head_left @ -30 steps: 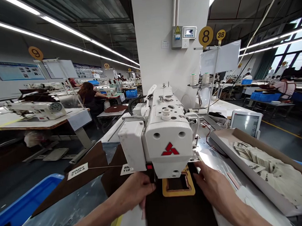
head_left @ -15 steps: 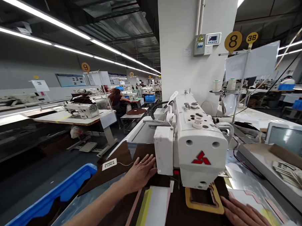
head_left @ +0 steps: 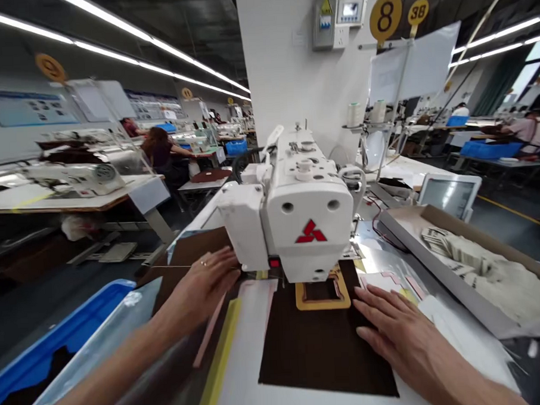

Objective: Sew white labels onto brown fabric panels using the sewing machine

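While lamps (head_left: 105,18) glow, worktop (head_left: 246,376) bears fabric (head_left: 325,355).

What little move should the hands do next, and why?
Maybe slide the right hand slightly away from the yellow frame: its fingertips lie close beside it, over the edge of the brown cloth, and the white machine head juts over that frame.

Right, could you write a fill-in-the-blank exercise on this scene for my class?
The emblem on the sewing machine is coloured ____.
Of the left hand and right hand, the one wearing a ring is the ____.
The hand nearer the yellow frame, which lies over dark cloth, is the ____.
Missing words: red; left; right.
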`<action>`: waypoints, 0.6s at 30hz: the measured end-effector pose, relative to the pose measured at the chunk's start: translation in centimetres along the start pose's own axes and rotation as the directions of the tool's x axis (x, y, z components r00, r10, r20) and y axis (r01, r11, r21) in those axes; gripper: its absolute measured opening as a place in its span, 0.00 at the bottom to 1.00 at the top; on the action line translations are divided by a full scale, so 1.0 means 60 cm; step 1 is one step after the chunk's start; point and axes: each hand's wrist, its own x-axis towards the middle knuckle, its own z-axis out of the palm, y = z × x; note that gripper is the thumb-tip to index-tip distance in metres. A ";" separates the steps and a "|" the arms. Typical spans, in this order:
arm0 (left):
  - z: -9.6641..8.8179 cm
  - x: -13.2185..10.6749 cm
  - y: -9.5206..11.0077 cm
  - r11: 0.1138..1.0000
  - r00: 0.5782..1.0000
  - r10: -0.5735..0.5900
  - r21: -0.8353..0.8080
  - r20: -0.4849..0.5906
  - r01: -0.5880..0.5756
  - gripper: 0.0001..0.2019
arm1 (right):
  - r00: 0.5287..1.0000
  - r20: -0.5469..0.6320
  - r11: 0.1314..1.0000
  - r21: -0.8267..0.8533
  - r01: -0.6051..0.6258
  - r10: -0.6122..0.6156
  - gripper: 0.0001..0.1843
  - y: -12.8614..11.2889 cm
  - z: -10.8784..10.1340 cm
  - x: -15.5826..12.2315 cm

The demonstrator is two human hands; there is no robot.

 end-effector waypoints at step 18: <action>0.037 -0.077 0.133 0.793 0.821 0.568 0.228 0.057 -0.565 0.34 | 0.996 0.071 0.998 -0.035 0.061 -0.058 0.24 0.001 -0.019 -0.004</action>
